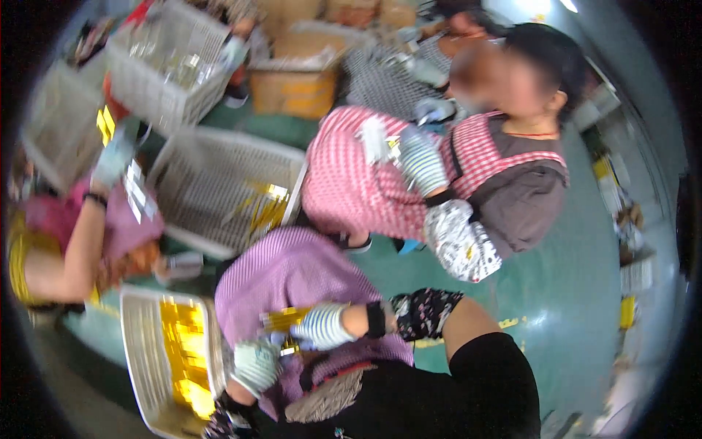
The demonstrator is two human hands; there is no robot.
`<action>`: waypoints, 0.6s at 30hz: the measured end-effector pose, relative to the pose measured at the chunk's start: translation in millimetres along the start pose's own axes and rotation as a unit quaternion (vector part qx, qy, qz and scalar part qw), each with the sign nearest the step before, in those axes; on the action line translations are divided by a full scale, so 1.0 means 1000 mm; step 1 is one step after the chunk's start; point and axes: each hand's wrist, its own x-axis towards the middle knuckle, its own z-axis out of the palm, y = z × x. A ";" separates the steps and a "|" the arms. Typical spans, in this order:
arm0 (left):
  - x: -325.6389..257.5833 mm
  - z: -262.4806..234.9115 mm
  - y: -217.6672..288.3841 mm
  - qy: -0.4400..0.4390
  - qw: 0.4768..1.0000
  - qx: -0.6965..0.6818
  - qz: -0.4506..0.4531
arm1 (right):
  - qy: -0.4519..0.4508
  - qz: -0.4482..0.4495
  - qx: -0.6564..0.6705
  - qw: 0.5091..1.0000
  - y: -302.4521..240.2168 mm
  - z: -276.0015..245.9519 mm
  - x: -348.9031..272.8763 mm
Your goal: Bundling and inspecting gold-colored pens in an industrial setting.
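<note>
Over purple checked apron [289, 263]: right hand [325, 327] closed on glossy yellow strips [284, 319]; left hand [256, 367] blurred, grip unclear. Likely light, stiffish, slick; pinch edges.

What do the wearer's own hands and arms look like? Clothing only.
Left hand: pale striped glove, dark patterned cuff. Right hand: blue-and-white striped glove, black wristband, black floral sleeve cover. Higher up, a plain black shirt sleeve.

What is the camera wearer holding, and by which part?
The gloved right hand holds glossy yellow flat strips, jutting out to its left; blur hides exactly where, and whether the left hand grips too.
</note>
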 end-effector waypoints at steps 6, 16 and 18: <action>0.009 0.011 -0.019 0.070 0.948 -0.310 0.031 | -0.145 0.015 0.017 0.989 0.001 0.005 0.014; 0.025 0.020 -0.038 -0.034 0.928 -0.370 0.043 | -0.190 0.032 0.094 0.977 0.020 -0.001 0.024; 0.028 0.012 -0.036 -0.045 0.927 -0.373 0.026 | -0.196 0.036 0.121 0.972 0.027 0.000 0.024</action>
